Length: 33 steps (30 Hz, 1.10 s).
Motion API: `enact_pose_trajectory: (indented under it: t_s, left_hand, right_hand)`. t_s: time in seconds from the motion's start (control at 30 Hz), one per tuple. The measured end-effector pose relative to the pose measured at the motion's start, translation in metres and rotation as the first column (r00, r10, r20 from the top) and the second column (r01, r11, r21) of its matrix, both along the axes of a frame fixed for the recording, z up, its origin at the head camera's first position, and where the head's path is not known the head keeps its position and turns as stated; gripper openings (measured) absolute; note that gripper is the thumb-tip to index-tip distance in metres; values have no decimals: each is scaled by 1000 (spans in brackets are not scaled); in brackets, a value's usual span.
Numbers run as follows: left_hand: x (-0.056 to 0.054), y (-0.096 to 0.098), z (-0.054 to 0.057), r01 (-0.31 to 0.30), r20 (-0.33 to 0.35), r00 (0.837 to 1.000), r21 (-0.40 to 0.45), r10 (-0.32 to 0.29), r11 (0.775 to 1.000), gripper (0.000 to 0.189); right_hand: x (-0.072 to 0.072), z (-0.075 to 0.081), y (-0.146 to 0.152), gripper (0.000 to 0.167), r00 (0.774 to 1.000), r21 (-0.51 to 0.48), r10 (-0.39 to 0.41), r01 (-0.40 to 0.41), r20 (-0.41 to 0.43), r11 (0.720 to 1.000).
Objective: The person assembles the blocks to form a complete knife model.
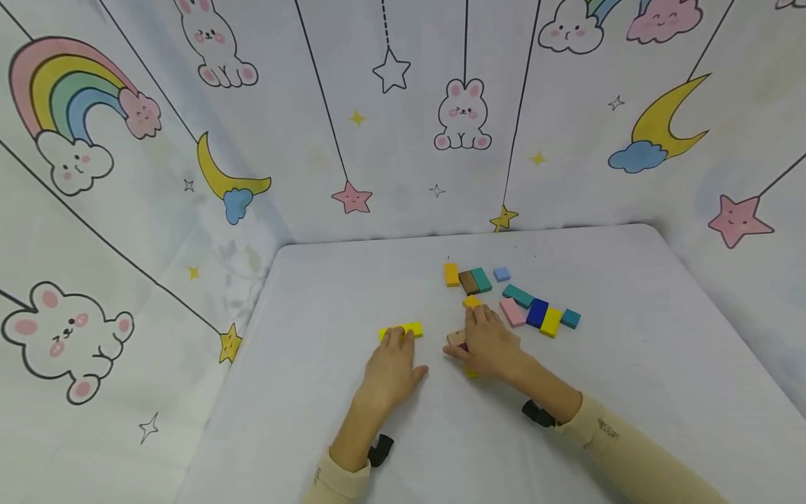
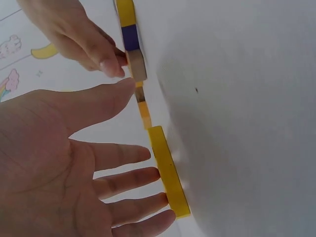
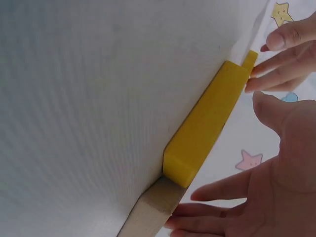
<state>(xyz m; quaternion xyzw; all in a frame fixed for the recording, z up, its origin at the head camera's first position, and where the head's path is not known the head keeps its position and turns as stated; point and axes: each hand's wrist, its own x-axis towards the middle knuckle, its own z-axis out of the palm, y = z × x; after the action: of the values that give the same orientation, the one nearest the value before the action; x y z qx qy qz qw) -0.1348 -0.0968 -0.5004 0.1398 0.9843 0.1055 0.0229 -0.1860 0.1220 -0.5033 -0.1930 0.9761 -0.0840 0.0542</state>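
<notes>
My left hand lies palm down with its fingers fairly straight, fingertips at a yellow block. In the left wrist view those fingertips meet the side of the long yellow block, thumb spread away. Over a small cluster of blocks reaches my right hand, fingers extended toward an orange block. Its thumb lies beside a tan block, and a yellow block peeks out below. The right wrist view shows fingertips beside a tan block and a yellow block. The palm hides part of the cluster.
Beyond the right hand lie a pink block, a dark blue block, a yellow block and teal ones. Farther back are an orange block, a brown block and a light blue block. Patterned cloth surrounds the white table.
</notes>
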Motion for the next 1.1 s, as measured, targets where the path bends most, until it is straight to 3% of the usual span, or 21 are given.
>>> enact_pose_trajectory:
  t_s: [0.2, 0.5, 0.67, 0.8, 1.0, 1.1]
  left_hand:
    - [-4, -6, 1, -15, 10, 1000, 28, 15, 999, 71]
    - [-12, -12, 1, -21, 33, 999, 33, 20, 999, 70]
    - [-16, -15, 2, -19, 25, 1000, 19, 19, 1000, 70]
    - [-19, -17, 3, -23, 24, 999, -16, 23, 1000, 71]
    - [-24, -20, 3, -23, 49, 999, -22, 24, 999, 71]
    - [-27, -20, 2, -23, 59, 998, -19, 25, 1000, 71]
  right_hand:
    - [0, -7, -3, 102, 1000, -26, 8, -8, 4, 1000]
    - [-2, -5, -3, 102, 998, -46, 53, -52, 15, 998]
    - [-4, -2, -1, 95, 993, 17, 110, -109, -45, 994]
    - [-5, -1, 1, 88, 992, 68, 103, -98, -78, 993]
    - [-4, 3, 2, 86, 996, 130, 70, -62, -58, 990]
    - [-6, 4, 3, 86, 996, 116, 83, -79, -24, 990]
